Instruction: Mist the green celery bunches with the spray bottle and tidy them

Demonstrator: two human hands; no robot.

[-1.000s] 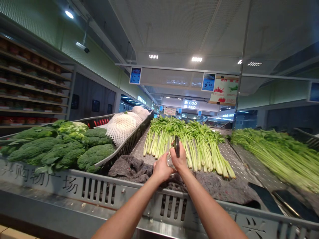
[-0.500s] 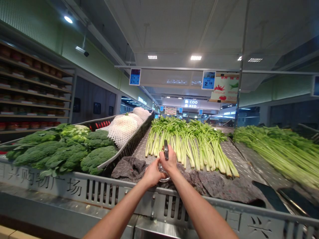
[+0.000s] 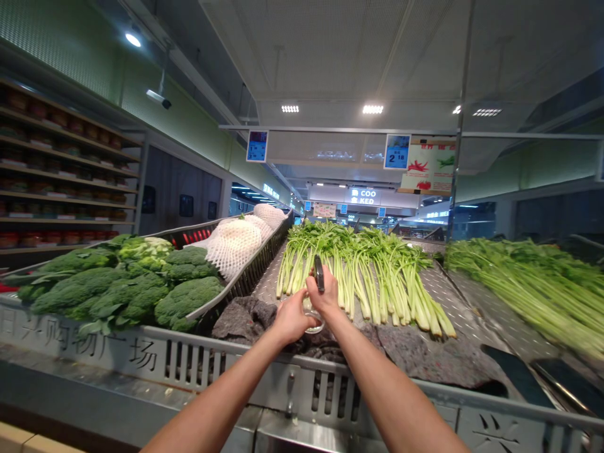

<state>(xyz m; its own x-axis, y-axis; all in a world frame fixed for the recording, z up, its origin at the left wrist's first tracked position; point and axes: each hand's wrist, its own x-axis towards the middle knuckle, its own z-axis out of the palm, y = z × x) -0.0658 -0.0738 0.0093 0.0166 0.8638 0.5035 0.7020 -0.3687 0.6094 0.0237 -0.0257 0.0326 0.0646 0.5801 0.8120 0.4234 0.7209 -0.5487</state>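
In front of the celery, both my hands are closed around a clear spray bottle (image 3: 313, 323) with a black head. My right hand (image 3: 325, 290) grips it at the top, just under the head, which points up and away toward the celery (image 3: 363, 270). My left hand (image 3: 293, 318) wraps the bottle's body from the left, its thumb close to my right hand. Only the round clear base and the black head show; the rest is covered by my fingers. The celery lies in a row, leaves away from me and stalks toward me.
A crumpled grey cloth (image 3: 406, 349) lies along the grey crate rim (image 3: 268, 371). On the left are broccoli (image 3: 189, 302) and white netted produce (image 3: 238, 242) behind a black divider (image 3: 255, 270). A dark phone (image 3: 514, 374) rests by the mirrored wall (image 3: 519, 207) at right.
Both hands and the spray bottle have moved up slightly and to the right, and the bottle's head now tilts differently. The camera view has shifted a little. The vegetables lie as before.
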